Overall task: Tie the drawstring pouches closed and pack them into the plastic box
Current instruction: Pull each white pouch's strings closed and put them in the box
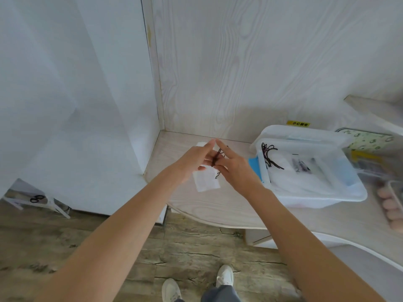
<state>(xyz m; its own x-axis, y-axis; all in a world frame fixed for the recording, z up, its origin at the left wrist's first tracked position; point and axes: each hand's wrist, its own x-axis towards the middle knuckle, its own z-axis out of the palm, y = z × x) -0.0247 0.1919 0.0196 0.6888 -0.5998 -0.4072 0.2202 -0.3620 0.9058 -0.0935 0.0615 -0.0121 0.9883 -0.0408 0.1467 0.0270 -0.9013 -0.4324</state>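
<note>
A white translucent drawstring pouch point(206, 180) hangs just above the pale table point(218, 205) under my two hands. My left hand point(194, 162) and my right hand point(236, 168) meet over it, each pinching the pouch's dark drawstring point(216, 160), index fingers stretched out and nearly touching at the tips. To the right stands the clear plastic box point(353, 196), open. Inside it lie several white pouches point(281, 166) with black strings point(269, 155).
The box's lid point(305, 131) leans behind it against the wood-grain wall. A blue item point(255, 165) lies at the box's left side. More containers point(390, 192) crowd the right edge. The table's curved front edge point(218, 224) runs above the plank floor and my shoes point(224, 275).
</note>
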